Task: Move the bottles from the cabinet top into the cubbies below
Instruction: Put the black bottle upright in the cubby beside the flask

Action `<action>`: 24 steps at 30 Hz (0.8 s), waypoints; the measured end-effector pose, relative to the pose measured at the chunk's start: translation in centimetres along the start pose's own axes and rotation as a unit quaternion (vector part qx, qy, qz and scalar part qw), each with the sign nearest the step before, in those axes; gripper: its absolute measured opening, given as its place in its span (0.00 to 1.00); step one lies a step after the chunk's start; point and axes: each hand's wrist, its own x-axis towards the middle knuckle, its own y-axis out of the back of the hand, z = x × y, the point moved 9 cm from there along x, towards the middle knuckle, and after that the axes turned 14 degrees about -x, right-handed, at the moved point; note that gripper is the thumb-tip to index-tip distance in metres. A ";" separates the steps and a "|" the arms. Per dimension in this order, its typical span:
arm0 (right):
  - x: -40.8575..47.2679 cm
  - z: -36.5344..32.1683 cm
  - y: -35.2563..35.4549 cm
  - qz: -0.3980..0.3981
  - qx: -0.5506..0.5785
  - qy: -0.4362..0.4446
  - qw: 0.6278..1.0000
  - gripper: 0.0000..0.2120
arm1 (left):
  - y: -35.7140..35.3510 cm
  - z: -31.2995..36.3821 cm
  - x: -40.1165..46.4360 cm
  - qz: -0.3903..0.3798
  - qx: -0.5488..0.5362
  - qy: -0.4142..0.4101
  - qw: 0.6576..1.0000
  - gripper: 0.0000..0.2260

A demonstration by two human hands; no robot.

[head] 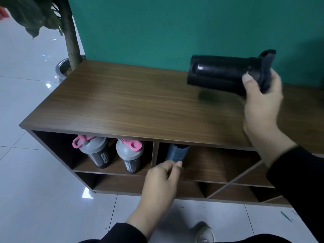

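My right hand grips a black bottle by its lid end and holds it sideways above the right part of the wooden cabinet top. My left hand is low in front of the upper right cubby, its fingertips touching the bottom of a dark blue bottle that stands there. Whether the fingers still grip that bottle is unclear. Two dark shaker bottles with grey lids and pink caps stand in the upper left cubby.
A potted plant stands at the cabinet's far left corner against the green wall. Lower cubbies and diagonal compartments show nothing inside. White tile floor lies around; my shoe is below.
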 end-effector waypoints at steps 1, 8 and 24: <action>-1.8 -1.1 2.4 -0.007 -0.035 0.045 0.998 0.30 | 0.8 2.5 -0.8 0.022 0.005 -0.088 0.996 0.20; -14.7 -0.3 11.2 -0.181 -0.229 0.196 0.936 0.41 | -2.6 8.2 -6.4 -0.067 0.095 -0.329 0.937 0.24; -19.4 18.2 4.2 -0.288 -0.075 -0.242 0.924 0.38 | -14.4 -6.4 -1.6 -0.190 0.043 0.110 0.975 0.30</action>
